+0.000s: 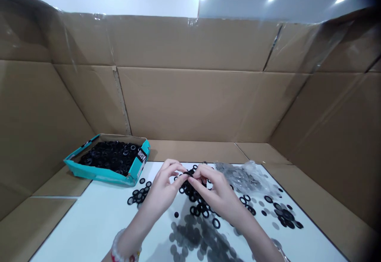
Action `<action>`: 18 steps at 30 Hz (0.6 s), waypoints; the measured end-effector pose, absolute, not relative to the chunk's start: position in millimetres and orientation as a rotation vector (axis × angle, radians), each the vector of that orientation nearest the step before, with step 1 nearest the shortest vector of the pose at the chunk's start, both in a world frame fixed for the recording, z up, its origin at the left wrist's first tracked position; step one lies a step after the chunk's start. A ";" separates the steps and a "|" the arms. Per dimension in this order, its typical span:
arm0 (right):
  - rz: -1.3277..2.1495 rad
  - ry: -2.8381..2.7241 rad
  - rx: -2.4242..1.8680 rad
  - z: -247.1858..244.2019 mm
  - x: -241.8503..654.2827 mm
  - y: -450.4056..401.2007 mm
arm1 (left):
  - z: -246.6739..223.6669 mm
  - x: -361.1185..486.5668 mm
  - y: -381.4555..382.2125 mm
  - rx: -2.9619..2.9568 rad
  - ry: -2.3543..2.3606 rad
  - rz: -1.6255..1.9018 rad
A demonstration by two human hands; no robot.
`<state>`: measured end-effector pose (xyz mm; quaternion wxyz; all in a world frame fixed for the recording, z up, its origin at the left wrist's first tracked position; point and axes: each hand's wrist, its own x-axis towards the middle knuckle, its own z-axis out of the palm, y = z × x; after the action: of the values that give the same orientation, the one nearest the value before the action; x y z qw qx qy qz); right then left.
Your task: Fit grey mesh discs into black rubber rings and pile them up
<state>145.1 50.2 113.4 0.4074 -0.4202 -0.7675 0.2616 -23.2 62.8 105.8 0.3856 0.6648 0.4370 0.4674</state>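
Note:
My left hand (167, 182) and my right hand (212, 184) meet above the middle of the white table. Between their fingertips they pinch a small black ring (188, 174), partly hidden by the fingers. Right below my hands lies a heap of black rings (198, 204). Nearer to me, grey translucent discs (193, 234) are spread in a loose pile. A few black rings (139, 194) lie to the left of my left hand.
A teal box (101, 172) full of black rings stands at the back left. A clear plastic bag (245, 176) with grey discs lies at the back right, with black discs (287, 216) in front. Cardboard walls (190, 105) surround the table (77, 230).

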 end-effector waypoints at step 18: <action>0.666 -1.860 -1.048 117.0 141.6 44.8 | 116.5 -20.3 58.4 1.434 1.019 1.135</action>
<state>141.6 44.8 117.0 0.4376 -0.4213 -0.7479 0.2677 -20.3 58.4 116.5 0.5005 0.5929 0.4213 0.4695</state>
